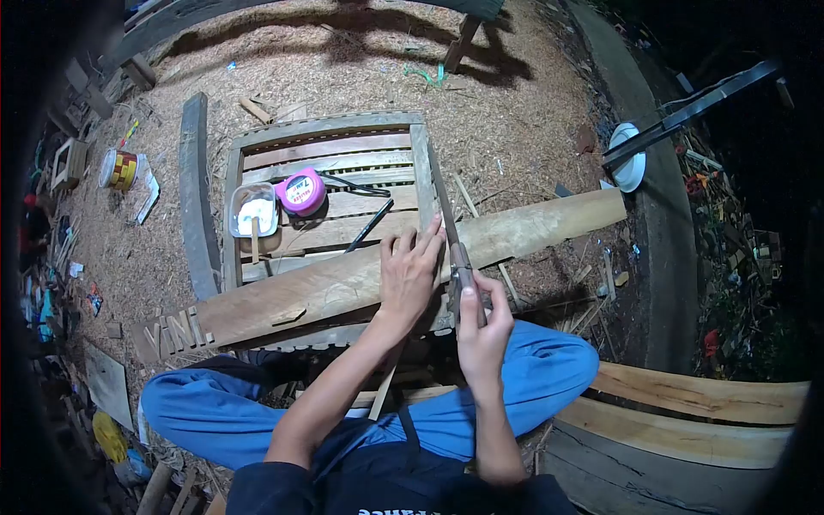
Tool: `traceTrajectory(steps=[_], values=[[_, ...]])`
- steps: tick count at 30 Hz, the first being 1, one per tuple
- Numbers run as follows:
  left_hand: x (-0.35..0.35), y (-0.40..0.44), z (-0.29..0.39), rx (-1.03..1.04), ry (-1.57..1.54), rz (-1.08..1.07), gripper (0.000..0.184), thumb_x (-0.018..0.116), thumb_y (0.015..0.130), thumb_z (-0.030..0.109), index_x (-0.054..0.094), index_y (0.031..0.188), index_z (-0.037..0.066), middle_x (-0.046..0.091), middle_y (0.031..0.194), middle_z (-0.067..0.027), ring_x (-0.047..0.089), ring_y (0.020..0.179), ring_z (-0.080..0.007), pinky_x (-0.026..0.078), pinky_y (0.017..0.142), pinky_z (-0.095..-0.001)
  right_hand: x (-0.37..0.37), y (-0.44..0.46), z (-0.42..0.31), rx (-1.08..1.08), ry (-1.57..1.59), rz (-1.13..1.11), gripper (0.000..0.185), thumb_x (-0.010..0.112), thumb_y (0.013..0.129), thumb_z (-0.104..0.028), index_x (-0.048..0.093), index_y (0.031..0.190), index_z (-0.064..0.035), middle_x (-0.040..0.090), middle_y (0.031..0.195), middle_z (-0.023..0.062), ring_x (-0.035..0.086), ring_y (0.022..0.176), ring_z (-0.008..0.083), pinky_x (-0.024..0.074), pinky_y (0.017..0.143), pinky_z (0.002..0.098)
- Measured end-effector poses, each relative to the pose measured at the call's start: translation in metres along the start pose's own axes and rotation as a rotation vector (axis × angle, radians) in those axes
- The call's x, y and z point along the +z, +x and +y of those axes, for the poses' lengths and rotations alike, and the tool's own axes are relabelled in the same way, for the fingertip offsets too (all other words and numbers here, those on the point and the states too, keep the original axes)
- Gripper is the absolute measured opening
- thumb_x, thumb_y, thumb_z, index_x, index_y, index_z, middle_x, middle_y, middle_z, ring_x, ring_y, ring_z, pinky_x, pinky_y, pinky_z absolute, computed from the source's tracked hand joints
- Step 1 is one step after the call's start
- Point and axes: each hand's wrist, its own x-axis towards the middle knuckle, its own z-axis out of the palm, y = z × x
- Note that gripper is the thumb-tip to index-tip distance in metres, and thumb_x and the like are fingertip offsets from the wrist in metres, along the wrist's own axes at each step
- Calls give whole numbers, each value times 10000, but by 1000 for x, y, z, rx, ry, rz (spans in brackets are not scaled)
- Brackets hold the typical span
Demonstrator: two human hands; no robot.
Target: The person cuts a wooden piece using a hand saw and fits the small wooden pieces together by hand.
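Observation:
A long wooden board (335, 287) lies slanted across a slatted wooden stand (322, 127); letters are attached at its left end. My left hand (410, 273) presses on the board with its fingers spread, fingertips near a thin strip or blade. My right hand (483, 318) is closed round the dark handle of a narrow tool (463, 264), just right of my left hand. What kind of tool it is, I cannot tell. On the slats stand a plastic tub of white paste (256, 209) with a stick, a pink tape measure (301, 192) and a black pen (369, 225).
A grey beam (196, 189) lies left of the stand, with a patterned tub (120, 169) beyond it. Wooden planks (695, 395) are at the lower right. A metal arm with a white disc (628, 158) stands at the right. Sawdust covers the ground.

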Motion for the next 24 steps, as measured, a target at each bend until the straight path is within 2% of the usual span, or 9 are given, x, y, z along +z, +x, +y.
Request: traceTrajectory(steps=[4, 7, 8, 9, 11, 13, 17, 21, 24], values=[[4, -2, -1, 78, 84, 46, 460, 664, 883, 167, 655, 1337, 94, 585, 1513, -27, 584, 1193, -260, 361, 1083, -482, -6, 5, 1, 14, 31, 38, 298, 594, 1054, -169, 612, 1242, 61, 714, 1034, 135, 650, 909, 148, 546, 798, 317], [3, 2, 1, 11, 28, 39, 424, 651, 897, 190, 671, 1312, 99, 588, 1514, -7, 582, 1195, -256, 363, 1075, -492, 15, 18, 7, -47, 33, 30, 299, 598, 1052, -162, 619, 1241, 68, 715, 1037, 138, 656, 917, 163, 548, 814, 332], [3, 2, 0, 11, 34, 37, 424, 651, 897, 190, 671, 1312, 99, 588, 1514, -7, 582, 1195, -256, 363, 1075, -492, 20, 28, 14, -175, -76, 65, 288, 598, 1053, -152, 619, 1246, 61, 706, 1028, 119, 640, 882, 128, 540, 762, 306], [2, 2, -2, 17, 9, 28, 425, 657, 893, 183, 671, 1310, 99, 587, 1515, -6, 582, 1195, -255, 365, 1067, -491, 21, 30, 12, -174, -68, 61, 288, 598, 1053, -152, 619, 1246, 61, 706, 1028, 119, 640, 882, 128, 540, 762, 306], [2, 2, -5, 18, -20, 18, 426, 662, 889, 176, 672, 1308, 99, 587, 1516, -4, 582, 1194, -253, 367, 1058, -490, 12, 33, 7, 104, 119, -24, 275, 595, 1055, -139, 621, 1250, 52, 704, 1023, 110, 624, 835, 81, 514, 696, 263], [4, 2, -2, 24, 10, 35, 423, 670, 885, 170, 672, 1302, 98, 585, 1518, -4, 586, 1187, -251, 369, 1045, -485, 6, 33, 22, 89, 106, -22, 282, 594, 1056, -134, 622, 1268, 50, 705, 1064, 110, 622, 812, 55, 499, 662, 228], [6, 1, -2, 27, 21, 35, 427, 669, 892, 175, 671, 1314, 115, 595, 1507, -7, 597, 1177, -254, 361, 1048, -504, 12, 22, 62, -60, 244, 51, 296, 607, 1043, -98, 615, 1287, 68, 694, 1147, 117, 653, 848, 97, 541, 702, 245], [4, 5, 0, -13, -7, 23, 423, 668, 902, 178, 666, 1322, 123, 607, 1493, -10, 601, 1178, -258, 364, 1042, -517, 7, 13, 53, -221, 274, 116, 334, 598, 1041, -80, 585, 1332, 84, 685, 1170, 137, 663, 861, 115, 548, 710, 247], [4, 2, -1, 8, 30, 22, 390, 659, 928, 191, 663, 1311, 117, 614, 1483, -12, 602, 1181, -262, 370, 1034, -524, -3, 7, 12, -18, 193, 83, 355, 598, 1052, -117, 579, 1341, 89, 686, 1166, 148, 650, 851, 120, 537, 694, 253]])
